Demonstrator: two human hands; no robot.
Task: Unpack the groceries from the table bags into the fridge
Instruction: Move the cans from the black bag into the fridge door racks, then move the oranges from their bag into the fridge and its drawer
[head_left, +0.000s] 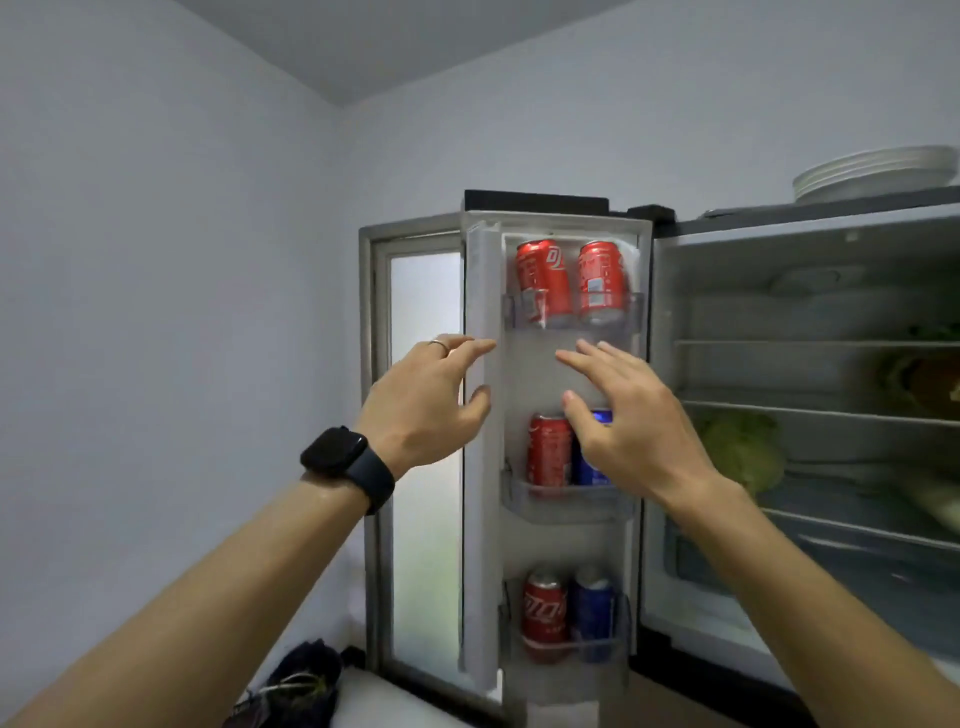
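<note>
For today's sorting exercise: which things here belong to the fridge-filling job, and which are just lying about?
Job: fridge door, red cans, blue cans, green vegetable, left hand, right hand.
Lying about: plates on the fridge, wristwatch, frosted door behind.

Cans (543, 280): glossy printed metal, red and blue. Door bins (571, 314): clear, smooth plastic. Door liner (540, 376): white plastic, matt. Plates (872, 174): glossy white, ceramic by look. Watch (337, 449): black, smooth face, matt strap. Ring (439, 344): thin bright metal. Pane (423, 467): frosted glass, in a dull grey metal frame (370, 415). Wall (156, 260): matt paint.
</note>
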